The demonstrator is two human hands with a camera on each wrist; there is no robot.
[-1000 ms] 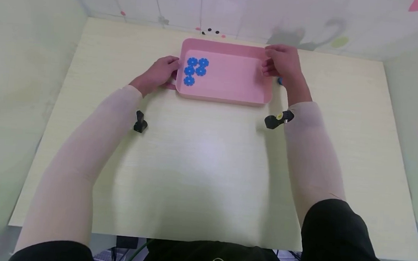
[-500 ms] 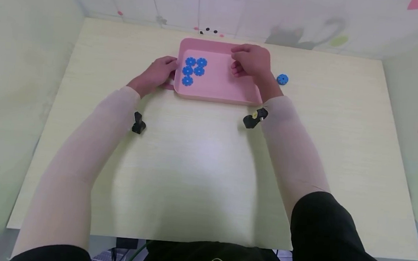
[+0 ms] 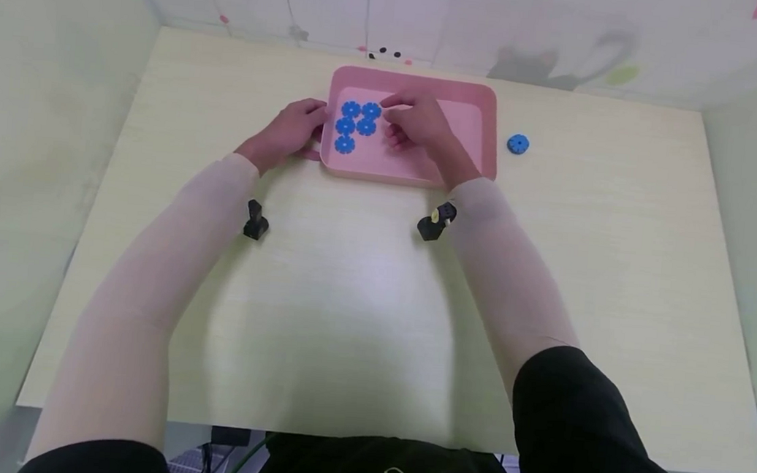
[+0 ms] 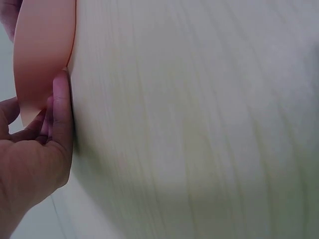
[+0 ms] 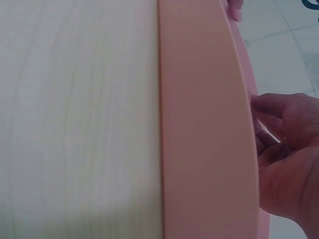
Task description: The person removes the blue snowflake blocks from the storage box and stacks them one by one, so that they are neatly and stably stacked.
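The pink tray (image 3: 485, 127) lies long side left to right. The left hand (image 3: 290, 131) grips its left end. The right hand (image 3: 419, 126) hovers inside by the blue gears (image 3: 356, 125), fingers loosely curled, holding nothing.

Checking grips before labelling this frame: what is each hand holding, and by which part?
The left hand grips the pink tray by its left edge. The right hand hovers inside the tray beside the blue gears; whether it pinches anything cannot be told.

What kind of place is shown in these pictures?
Probably a small indoor play or activity corner, set up as a tabletop workspace. A pale wooden table stands between light walls with pastel cartoon decorations, and on it sits a pink tray holding blue gear-shaped toy pieces.
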